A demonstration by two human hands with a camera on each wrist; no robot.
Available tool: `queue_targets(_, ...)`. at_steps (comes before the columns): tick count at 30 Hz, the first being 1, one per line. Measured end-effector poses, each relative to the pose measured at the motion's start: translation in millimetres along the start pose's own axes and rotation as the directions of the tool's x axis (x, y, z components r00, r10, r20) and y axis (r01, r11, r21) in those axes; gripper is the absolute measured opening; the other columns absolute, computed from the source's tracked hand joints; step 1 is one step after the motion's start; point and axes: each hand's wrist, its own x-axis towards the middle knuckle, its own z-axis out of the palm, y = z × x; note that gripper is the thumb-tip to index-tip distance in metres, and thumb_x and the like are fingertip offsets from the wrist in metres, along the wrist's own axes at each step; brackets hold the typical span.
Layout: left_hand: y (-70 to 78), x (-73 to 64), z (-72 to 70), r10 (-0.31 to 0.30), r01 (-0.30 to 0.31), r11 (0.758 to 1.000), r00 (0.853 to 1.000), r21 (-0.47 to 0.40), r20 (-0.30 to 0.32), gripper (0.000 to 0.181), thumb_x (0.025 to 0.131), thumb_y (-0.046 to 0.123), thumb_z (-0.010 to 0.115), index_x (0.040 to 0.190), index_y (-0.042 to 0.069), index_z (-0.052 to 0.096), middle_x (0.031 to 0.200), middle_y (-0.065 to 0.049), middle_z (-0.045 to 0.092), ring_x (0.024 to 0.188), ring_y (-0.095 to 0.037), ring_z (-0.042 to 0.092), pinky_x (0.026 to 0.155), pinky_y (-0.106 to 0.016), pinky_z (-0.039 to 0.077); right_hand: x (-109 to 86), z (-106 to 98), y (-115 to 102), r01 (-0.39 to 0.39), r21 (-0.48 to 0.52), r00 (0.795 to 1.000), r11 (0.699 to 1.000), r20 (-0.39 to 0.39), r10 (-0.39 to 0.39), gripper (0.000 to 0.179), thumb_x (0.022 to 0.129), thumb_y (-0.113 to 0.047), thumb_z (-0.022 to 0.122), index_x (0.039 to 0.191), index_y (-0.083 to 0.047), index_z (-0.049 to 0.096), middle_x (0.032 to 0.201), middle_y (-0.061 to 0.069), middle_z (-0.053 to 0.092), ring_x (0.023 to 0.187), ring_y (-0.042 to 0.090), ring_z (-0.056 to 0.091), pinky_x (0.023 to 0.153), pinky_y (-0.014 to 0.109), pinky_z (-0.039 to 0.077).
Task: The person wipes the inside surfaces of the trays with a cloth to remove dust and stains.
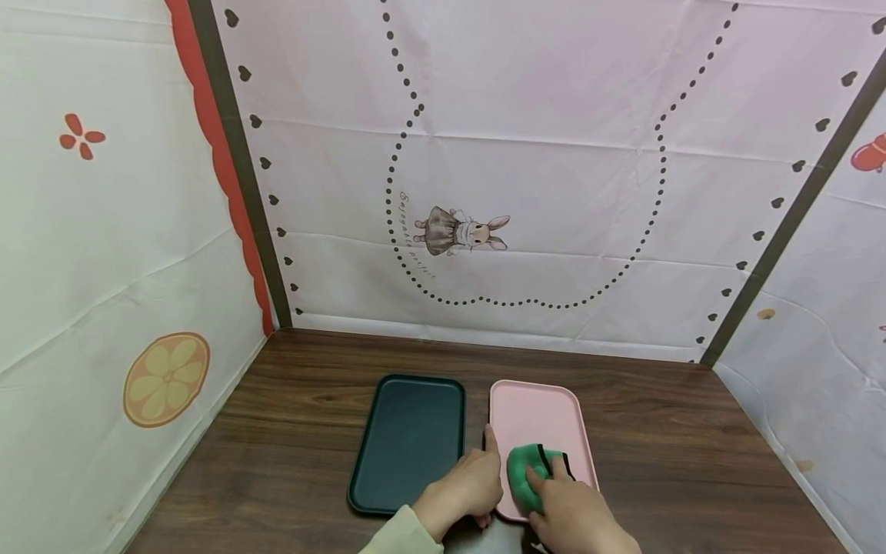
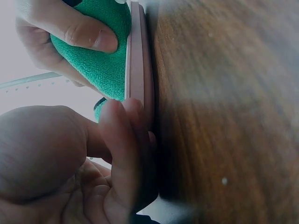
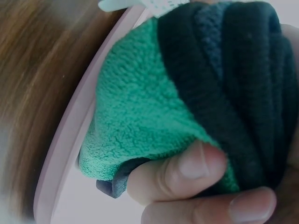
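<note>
A green terry cleaning cloth [image 1: 519, 477] with black edging is bunched on the pink tray [image 1: 526, 404]. My right hand [image 1: 577, 512] holds the cloth down against the lower part of the tray. In the right wrist view, fingers press into the green folds [image 3: 135, 102] and the dark edging bulges beside them. My left hand [image 1: 471, 481] is at the tray's left edge, its index finger stretched along the rim. The left wrist view shows its other fingers [image 2: 121, 144] curled right at the tray's side [image 2: 135, 60], low over the wood.
A dark green tray [image 1: 411, 442] lies left of the pink one on the brown wooden table [image 1: 277, 431]. A printed white curtain [image 1: 540, 192] stands behind the table, with more printed sheets at left [image 1: 104, 254] and right [image 1: 817, 254].
</note>
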Motion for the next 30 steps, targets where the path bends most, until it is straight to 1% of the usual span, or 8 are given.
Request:
queue_targets(6, -0.1, 0.7, 0.0, -0.001, 0.001, 1.000, 1.000, -0.003, 0.003, 0.082, 0.094, -0.007, 0.052, 0.163, -0.007, 0.007, 0.053, -0.011, 0.062, 0.032, -0.011, 0.051, 0.035, -0.028, 0.045, 2.1, 1, -3, 0.009, 0.002, 1.000, 1.000, 0.007, -0.009, 0.061, 0.085, -0.026, 0.080, 0.142, -0.009, 0.065, 0.149, 0.038, 0.044, 0.088, 0.040, 0.072, 0.069, 0.058, 0.059)
queue_targets(10, 0.2, 1.0, 0.2, -0.009, 0.009, 1.000, 1.000, 0.010, 0.002, 0.081, 0.095, -0.006, 0.052, 0.163, -0.007, 0.007, 0.054, -0.011, 0.062, 0.032, -0.011, 0.051, 0.035, -0.027, 0.042, 3.4, 2, -5, 0.006, 0.005, 1.000, 1.000, 0.020, -0.006, 0.061, 0.086, -0.027, 0.079, 0.143, -0.010, 0.064, 0.150, 0.038, 0.043, 0.088, 0.040, 0.072, 0.067, 0.057, 0.059)
queue_targets(14, 0.3, 1.1, 0.2, -0.012, 0.012, 1.000, 1.000, 0.016, 0.000, 0.082, 0.096, -0.005, 0.054, 0.164, -0.006, 0.007, 0.054, -0.012, 0.062, 0.031, -0.012, 0.050, 0.034, -0.026, 0.040, 4.3, 2, -8, 0.001, 0.013, 0.999, 1.000, 0.042, -0.001, 0.061, 0.087, -0.027, 0.079, 0.144, -0.011, 0.063, 0.151, 0.038, 0.042, 0.083, 0.038, 0.071, 0.065, 0.055, 0.058)
queue_targets(16, 0.2, 1.2, 0.1, -0.013, 0.013, 1.000, 1.000, 0.016, 0.000, 0.083, 0.096, -0.005, 0.055, 0.164, -0.005, 0.008, 0.054, -0.012, 0.062, 0.031, -0.012, 0.049, 0.034, -0.025, 0.039, 4.5, 2, -9, -0.006, 0.013, 0.999, 1.000, 0.046, 0.006, 0.061, 0.088, -0.027, 0.078, 0.144, -0.011, 0.063, 0.152, 0.037, 0.042, 0.083, 0.039, 0.071, 0.065, 0.055, 0.058)
queue_targets(22, 0.2, 1.7, 0.0, -0.020, 0.020, 1.000, 1.000, 0.014, 0.005, 0.087, 0.093, -0.006, 0.058, 0.164, -0.006, 0.007, 0.056, -0.012, 0.062, 0.032, -0.011, 0.050, 0.035, -0.025, 0.040, 4.5, 4, -12, -0.006, 0.009, 1.000, 1.000, 0.028, 0.005, 0.062, 0.087, -0.028, 0.079, 0.144, -0.013, 0.063, 0.151, 0.034, 0.045, 0.089, 0.044, 0.072, 0.068, 0.058, 0.057)
queue_targets(27, 1.1, 2.0, -0.4, -0.037, 0.037, 0.999, 0.999, 0.008, 0.013, 0.088, 0.093, -0.006, 0.059, 0.164, -0.005, 0.007, 0.057, -0.013, 0.063, 0.032, -0.012, 0.050, 0.034, -0.025, 0.040, 4.9, 5, -14, 0.006, 0.006, 1.000, 1.000, 0.010, -0.006, 0.062, 0.086, -0.027, 0.080, 0.144, -0.012, 0.063, 0.147, 0.032, 0.048, 0.087, 0.043, 0.071, 0.067, 0.058, 0.057)
queue_targets(30, 1.6, 2.1, -0.6, -0.041, 0.041, 0.999, 0.999, 0.011, 0.015, 0.088, 0.093, -0.006, 0.059, 0.164, -0.005, 0.007, 0.057, -0.013, 0.063, 0.032, -0.012, 0.050, 0.034, -0.026, 0.040, 5.5, 5, -16, -0.002, 0.007, 1.000, 1.000, 0.013, 0.002, 0.062, 0.086, -0.027, 0.079, 0.144, -0.012, 0.063, 0.145, 0.031, 0.049, 0.087, 0.042, 0.071, 0.067, 0.058, 0.057)
